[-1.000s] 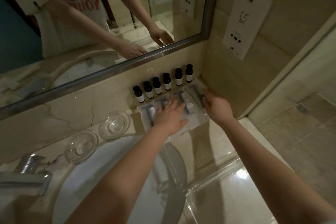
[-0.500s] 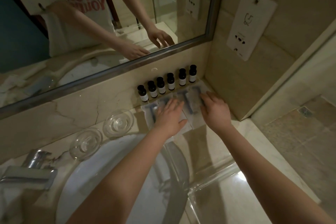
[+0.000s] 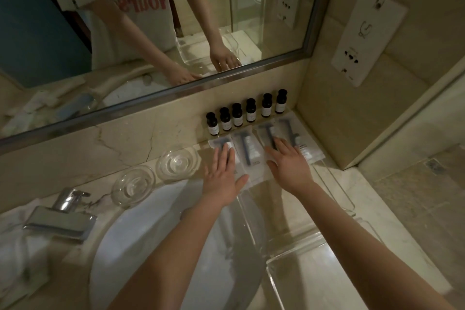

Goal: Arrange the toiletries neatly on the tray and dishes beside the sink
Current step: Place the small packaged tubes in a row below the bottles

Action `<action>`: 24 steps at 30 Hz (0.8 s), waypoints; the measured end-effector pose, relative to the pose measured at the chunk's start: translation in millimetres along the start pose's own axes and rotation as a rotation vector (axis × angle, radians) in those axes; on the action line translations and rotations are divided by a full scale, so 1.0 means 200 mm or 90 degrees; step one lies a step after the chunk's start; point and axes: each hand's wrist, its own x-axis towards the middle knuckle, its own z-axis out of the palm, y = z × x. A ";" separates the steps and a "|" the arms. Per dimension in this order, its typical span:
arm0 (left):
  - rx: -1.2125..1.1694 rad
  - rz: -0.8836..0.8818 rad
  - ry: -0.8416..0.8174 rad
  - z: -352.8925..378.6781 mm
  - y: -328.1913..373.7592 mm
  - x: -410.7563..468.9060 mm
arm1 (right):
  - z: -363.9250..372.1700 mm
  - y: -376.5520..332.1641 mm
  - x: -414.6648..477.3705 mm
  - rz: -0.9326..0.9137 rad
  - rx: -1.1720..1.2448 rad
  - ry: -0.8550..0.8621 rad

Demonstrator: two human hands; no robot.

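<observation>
Right now your L hand (image 3: 224, 175) lies flat on the leftmost packet (image 3: 219, 144), fingers straight & close together, thumb out to the side. Your R hand (image 3: 289, 163) is flat too, fingers spread a bit, tips on the 3rd packet (image 3: 264, 133). Neither hand pinches anything.

The 2nd packet (image 3: 245, 148) sits between your hands, uncovered. The 4th packet (image 3: 299, 133) is just beside your R fingers, and its far corner sits near the side wall (image 3: 339, 120). So there's little room to the right. Each packet shows a dark T-shaped tool inside.

Behind the packets, six small dark bottles (image 3: 250, 111) stand upright in a row, backs near the backsplash under the mirror (image 3: 151, 32). Their feet are just beside the packets' far edges, so there's no slack that way.

To the left, two glass dishes (image 3: 178, 163) sit side by side on the counter. The nearer-right one is just beside the leftmost packet.

Toward you, the clear tray (image 3: 317, 249) runs under your R forearm. Can't tell if the packets' near ends rest on it. The basin (image 3: 151, 246) rim curves under your L wrist. The faucet (image 3: 60, 219) & a white towel (image 3: 22, 254) are well apart, far left.
</observation>
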 end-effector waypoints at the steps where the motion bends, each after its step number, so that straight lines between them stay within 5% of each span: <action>1: -0.009 -0.011 0.007 0.01 0.01 0.00 | 0.00 0.00 0.00 0.003 0.001 0.003; 12: -0.031 -0.008 0.026 -0.02 0.02 -0.02 | -0.09 -0.08 -0.05 0.020 0.015 0.023; 24: -0.006 -0.043 0.133 -0.21 -0.30 -0.62 | -0.12 -0.60 -0.39 -0.133 0.040 0.059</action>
